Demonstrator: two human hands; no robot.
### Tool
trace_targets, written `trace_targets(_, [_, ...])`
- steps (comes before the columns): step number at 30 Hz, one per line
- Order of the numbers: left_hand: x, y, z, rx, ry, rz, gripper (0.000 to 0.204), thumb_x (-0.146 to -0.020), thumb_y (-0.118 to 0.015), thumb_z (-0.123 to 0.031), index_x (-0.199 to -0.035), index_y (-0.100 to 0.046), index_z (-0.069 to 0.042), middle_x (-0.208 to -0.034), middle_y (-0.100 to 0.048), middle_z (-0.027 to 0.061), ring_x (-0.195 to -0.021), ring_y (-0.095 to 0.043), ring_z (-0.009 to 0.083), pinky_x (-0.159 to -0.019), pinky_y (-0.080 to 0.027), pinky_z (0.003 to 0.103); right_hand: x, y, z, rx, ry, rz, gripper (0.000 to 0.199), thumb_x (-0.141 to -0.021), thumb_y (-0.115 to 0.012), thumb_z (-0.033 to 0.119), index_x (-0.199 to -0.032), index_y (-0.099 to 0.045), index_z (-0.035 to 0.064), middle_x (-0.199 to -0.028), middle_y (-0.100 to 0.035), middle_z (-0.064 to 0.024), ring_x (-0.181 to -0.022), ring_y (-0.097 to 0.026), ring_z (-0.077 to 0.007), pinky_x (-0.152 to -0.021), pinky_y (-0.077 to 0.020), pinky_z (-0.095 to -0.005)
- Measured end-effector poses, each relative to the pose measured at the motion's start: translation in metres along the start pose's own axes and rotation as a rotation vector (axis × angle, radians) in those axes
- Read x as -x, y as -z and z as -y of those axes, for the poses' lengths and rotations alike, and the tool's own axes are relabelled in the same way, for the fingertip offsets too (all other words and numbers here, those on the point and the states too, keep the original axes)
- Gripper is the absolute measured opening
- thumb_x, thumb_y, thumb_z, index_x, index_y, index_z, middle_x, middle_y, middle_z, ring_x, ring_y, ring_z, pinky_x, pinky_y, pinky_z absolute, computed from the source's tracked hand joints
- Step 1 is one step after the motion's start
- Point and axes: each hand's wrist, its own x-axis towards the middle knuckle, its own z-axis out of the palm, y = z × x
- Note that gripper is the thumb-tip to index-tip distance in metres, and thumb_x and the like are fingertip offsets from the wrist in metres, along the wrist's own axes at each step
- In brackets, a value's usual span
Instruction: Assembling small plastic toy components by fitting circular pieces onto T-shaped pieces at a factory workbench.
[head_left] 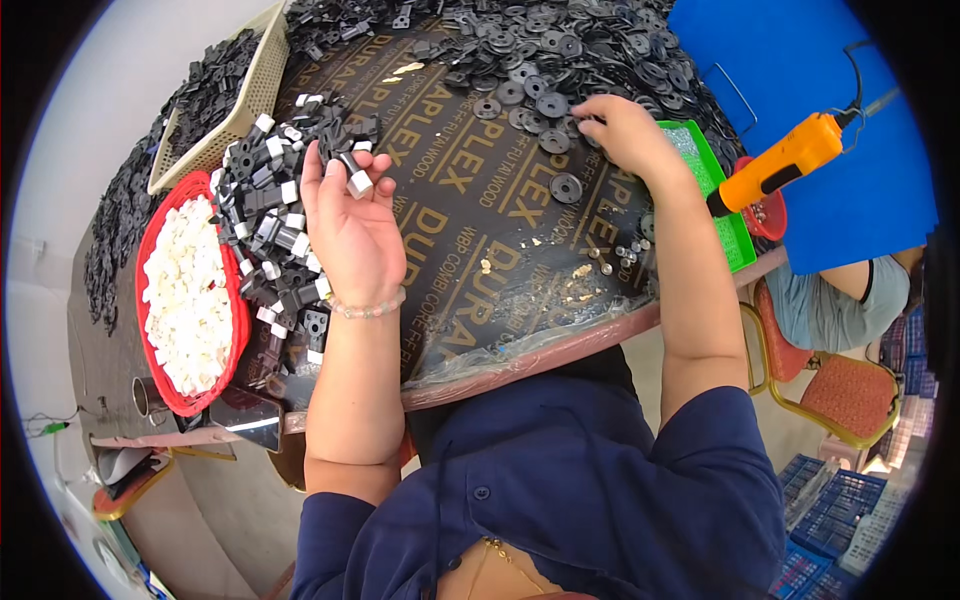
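My left hand (358,240) is turned palm up, its fingers curled round a small black plastic piece with a white end (357,178). Beside and under that hand spreads a heap of similar black pieces with white ends (268,232). Over at the right, my right hand (630,138) reaches to the near edge of a big pile of black round discs (552,104). Two of its fingertips show apart, close to the discs; the rest of its fingers are hidden. A single black disc (566,188) lies apart from the pile, nearer to me.
A red basket of white pieces (240,300) and a beige basket of black parts (262,95) stand left. At right are a green tray (738,240), a red bowl (776,212) and an orange power screwdriver (800,155). A phone (250,415) lies at the table's edge. Another person's arm (840,280) shows at right.
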Motion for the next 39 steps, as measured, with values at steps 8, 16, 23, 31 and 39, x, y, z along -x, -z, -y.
trace_targets(8, [0.005, -0.004, 0.002, -0.019, 0.007, 0.019, 0.043, -0.105, -0.049, -0.016, -0.145, -0.035, -0.007, -0.104, -0.063, 0.0099, -0.095, -0.062, 0.0224, -0.080, -0.048, 0.034, 0.109, 0.013, -0.004, 0.293, -0.232, 0.286, 0.024, -0.084, -0.073, 0.011, -0.105, -0.069, 0.0005, -0.103, -0.069, -0.0214, -0.095, -0.066, -0.0424, -0.086, -0.0528, -0.0488])
trace_targets(16, [0.005, -0.004, 0.008, -0.021, 0.009, 0.015, 0.048, -0.104, -0.050, -0.015, -0.148, -0.033, -0.004, -0.101, -0.065, 0.0105, -0.093, -0.065, 0.0236, -0.078, -0.049, 0.033, 0.077, -0.034, 0.036, 0.214, -0.079, 0.078, 0.070, -0.092, -0.070, 0.033, -0.150, -0.039, 0.0091, -0.127, -0.053, -0.0271, -0.117, -0.054, -0.0464, -0.099, -0.0469, -0.0506])
trace_targets(23, [0.003, -0.005, 0.008, -0.008, 0.009, -0.008, 0.049, -0.104, -0.049, -0.014, -0.149, -0.031, -0.004, -0.098, -0.066, 0.0104, -0.091, -0.066, 0.0224, -0.075, -0.050, 0.032, -0.008, -0.100, 0.009, 0.376, 0.033, -0.042, 0.068, -0.098, -0.045, 0.063, -0.158, -0.031, 0.0333, -0.168, -0.005, -0.0198, -0.153, -0.001, -0.0476, -0.119, -0.0061, -0.0660])
trace_targets(31, [0.013, -0.013, 0.011, 0.027, 0.065, 0.017, 0.047, -0.104, -0.050, -0.013, -0.148, -0.033, -0.008, -0.099, -0.065, 0.0085, -0.088, -0.065, 0.0184, -0.073, -0.050, 0.029, -0.061, -0.075, 0.013, 0.508, 0.055, -0.079, 0.065, -0.092, -0.062, 0.055, -0.145, -0.052, 0.0195, -0.166, -0.020, -0.0152, -0.153, -0.014, -0.0402, -0.120, -0.0149, -0.0623])
trace_targets(39, [0.032, -0.018, 0.034, -0.121, 0.351, 0.157, 0.049, -0.102, -0.054, -0.013, -0.146, -0.035, -0.007, -0.101, -0.066, 0.0099, -0.090, -0.067, 0.0205, -0.075, -0.051, 0.029, -0.102, -0.121, 0.054, 0.457, 0.689, -0.253, 0.058, -0.092, -0.062, 0.050, -0.141, -0.056, 0.0204, -0.161, -0.035, -0.0072, -0.151, -0.024, -0.0315, -0.117, -0.0188, -0.0664])
